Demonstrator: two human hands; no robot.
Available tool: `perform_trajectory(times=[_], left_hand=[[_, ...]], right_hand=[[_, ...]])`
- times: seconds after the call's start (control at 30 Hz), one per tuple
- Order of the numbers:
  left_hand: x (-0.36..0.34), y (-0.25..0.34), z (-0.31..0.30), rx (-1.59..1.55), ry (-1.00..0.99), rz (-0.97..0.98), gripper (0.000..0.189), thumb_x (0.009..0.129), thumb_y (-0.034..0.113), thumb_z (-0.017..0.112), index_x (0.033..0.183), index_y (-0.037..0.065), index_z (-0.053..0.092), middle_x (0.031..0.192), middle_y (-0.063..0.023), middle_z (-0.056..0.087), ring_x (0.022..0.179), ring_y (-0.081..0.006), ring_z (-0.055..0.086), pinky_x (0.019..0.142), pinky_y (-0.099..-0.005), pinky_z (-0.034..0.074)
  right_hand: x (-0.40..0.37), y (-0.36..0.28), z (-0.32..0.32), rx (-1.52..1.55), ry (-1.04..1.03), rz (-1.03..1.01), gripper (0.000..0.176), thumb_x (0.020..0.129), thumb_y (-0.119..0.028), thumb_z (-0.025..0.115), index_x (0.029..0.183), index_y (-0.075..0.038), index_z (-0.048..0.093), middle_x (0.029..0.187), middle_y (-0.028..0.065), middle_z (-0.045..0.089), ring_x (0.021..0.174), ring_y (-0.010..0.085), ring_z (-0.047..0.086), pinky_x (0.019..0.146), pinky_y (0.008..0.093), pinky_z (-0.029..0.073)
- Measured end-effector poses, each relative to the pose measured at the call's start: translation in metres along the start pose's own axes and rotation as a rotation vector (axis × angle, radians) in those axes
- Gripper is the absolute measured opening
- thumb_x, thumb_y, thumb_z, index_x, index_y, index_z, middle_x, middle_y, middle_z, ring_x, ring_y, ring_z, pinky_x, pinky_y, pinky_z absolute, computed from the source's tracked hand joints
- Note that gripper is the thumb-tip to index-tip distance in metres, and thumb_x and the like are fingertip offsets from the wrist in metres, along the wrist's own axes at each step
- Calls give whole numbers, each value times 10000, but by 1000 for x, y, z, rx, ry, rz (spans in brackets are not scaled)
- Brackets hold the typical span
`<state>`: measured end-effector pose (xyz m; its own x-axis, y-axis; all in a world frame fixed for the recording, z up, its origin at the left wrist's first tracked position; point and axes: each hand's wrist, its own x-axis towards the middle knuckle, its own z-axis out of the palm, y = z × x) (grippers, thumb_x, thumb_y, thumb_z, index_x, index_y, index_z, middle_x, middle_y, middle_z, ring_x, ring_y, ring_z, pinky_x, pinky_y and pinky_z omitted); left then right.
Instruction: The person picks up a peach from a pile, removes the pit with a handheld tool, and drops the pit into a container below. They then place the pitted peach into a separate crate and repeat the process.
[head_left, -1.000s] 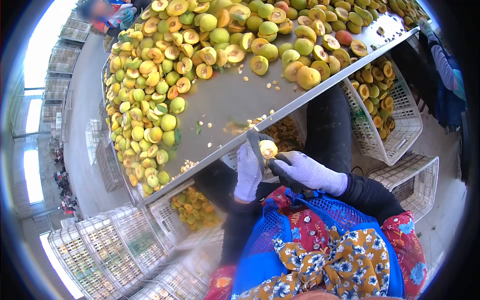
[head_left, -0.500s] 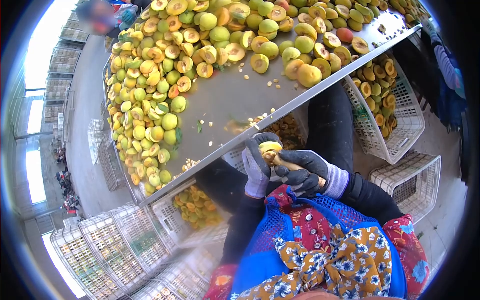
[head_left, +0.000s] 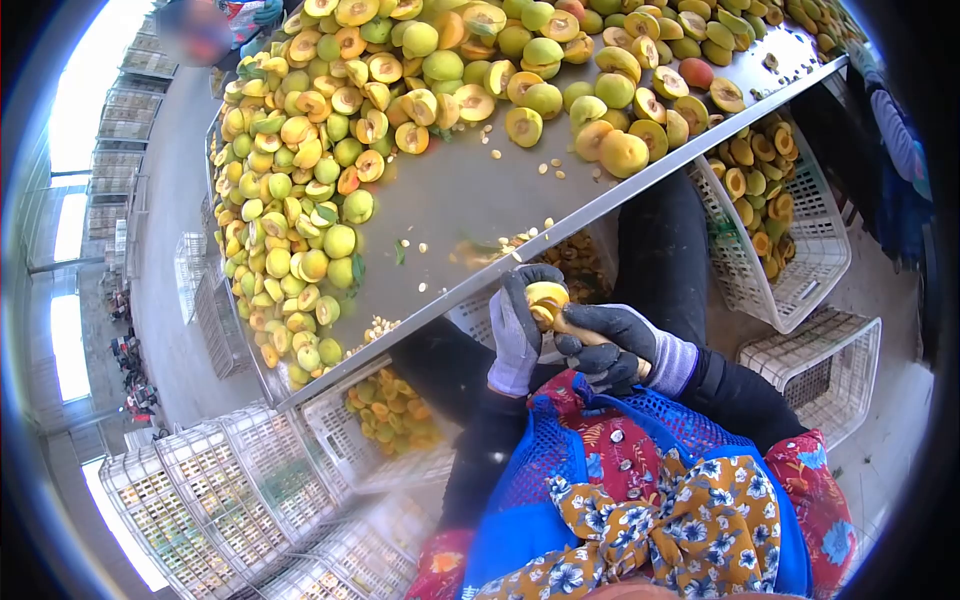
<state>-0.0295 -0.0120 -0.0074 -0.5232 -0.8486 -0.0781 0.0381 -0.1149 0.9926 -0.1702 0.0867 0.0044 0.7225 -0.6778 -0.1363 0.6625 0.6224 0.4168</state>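
Observation:
My left hand, in a grey glove with dark coated fingers, is closed around a cut apricot just off the table's near edge. The fruit's yellow flesh faces up. My right hand, gloved alike, grips a pale wooden-handled tool; its working end meets the apricot and is hidden there. Beyond my hands, the metal table bears a large heap of whole and halved apricots. Loose pale pits lie along the near rim.
A crate of apricot halves stands at right, beside another crate. Below the table at left is a crate with fruit, near stacked white crates. Other people stand at the far right and upper left.
The apricot in my left hand has turned slightly, and more of its cut flesh shows. Both hands stay nearly in place, and the view has shifted a little.

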Motion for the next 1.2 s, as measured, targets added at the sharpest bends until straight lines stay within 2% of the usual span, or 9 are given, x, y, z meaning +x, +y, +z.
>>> perform_trajectory(times=[0.27, 0.37, 0.63, 0.8, 0.83, 0.93, 0.97, 1.1, 1.2], left_hand=[[-27, -17, -75, 249, 571, -149, 338, 1047, 250, 438, 1099, -40, 604, 1005, -91, 667, 882, -183, 631, 778, -320, 518], [-58, 37, -119, 800, 518, -114, 295, 1024, 214, 467, 1073, -27, 629, 970, -112, 685, 895, -208, 640, 797, -328, 496], [-175, 62, -334, 1846, 501, -1077, 401, 948, 390, 511, 1089, 29, 612, 1054, -274, 651, 997, -386, 644, 809, -471, 523], [-137, 67, -415, 2280, 116, -371, 439, 962, 361, 536, 1218, 7, 572, 1195, -250, 596, 1098, -414, 586, 913, -478, 484], [-72, 92, -362, 1687, 589, -393, 476, 957, 307, 549, 1313, -8, 515, 1284, -288, 530, 1178, -444, 529, 990, -487, 442], [61, 91, -354, 1964, 95, 121, 471, 942, 296, 586, 1302, 1, 516, 1300, -249, 518, 1193, -442, 503, 1000, -473, 427], [113, 113, -294, 1362, 375, 31, 461, 940, 284, 584, 1300, 7, 508, 1315, -254, 499, 1213, -443, 482, 1012, -474, 415], [283, 94, -251, 1388, 325, 374, 523, 918, 348, 618, 1310, 22, 500, 1353, -296, 457, 1238, -443, 460, 1038, -460, 392], [374, 110, -192, 1467, 301, 480, 606, 915, 468, 570, 1362, 70, 476, 1409, -301, 405, 1259, -459, 443, 1066, -530, 346]], right_hand=[[-10, -8, 32, -1054, 486, -299, 304, 982, -325, 569, 921, -27, 563, 631, 63, 545, 498, 127, 537, 472, 275, 465], [-21, -35, 8, -1869, 670, -934, 231, 907, -205, 647, 991, 1, 585, 734, 101, 606, 682, 179, 618, 676, 337, 516], [-111, -202, 90, -2249, 1647, -1448, 374, 820, -200, 670, 1145, -26, 609, 971, 232, 662, 944, 414, 634, 838, 457, 505], [-106, -284, 67, -1935, 1598, -1007, 432, 833, -335, 708, 1054, 30, 640, 906, 164, 699, 840, 244, 667, 746, 367, 516], [-102, -304, 38, -2044, 1410, -1145, 413, 830, -323, 703, 1039, 28, 643, 916, 169, 696, 837, 251, 663, 758, 370, 513], [-50, -244, 73, -1868, 1248, -966, 409, 800, -281, 681, 1098, -4, 633, 1000, 163, 682, 917, 262, 654, 835, 377, 508], [-38, -228, 78, -1980, 1233, -911, 452, 786, -293, 690, 1143, -22, 630, 1027, 156, 678, 951, 261, 643, 856, 376, 503], [-17, -203, 107, -1920, 1103, -602, 549, 785, -299, 735, 1252, -41, 605, 1046, 177, 657, 931, 276, 650, 866, 357, 505], [-17, -246, 135, -2353, 1040, -1090, 488, 809, -238, 688, 1258, -64, 610, 991, 154, 652, 858, 217, 642, 811, 353, 515]])
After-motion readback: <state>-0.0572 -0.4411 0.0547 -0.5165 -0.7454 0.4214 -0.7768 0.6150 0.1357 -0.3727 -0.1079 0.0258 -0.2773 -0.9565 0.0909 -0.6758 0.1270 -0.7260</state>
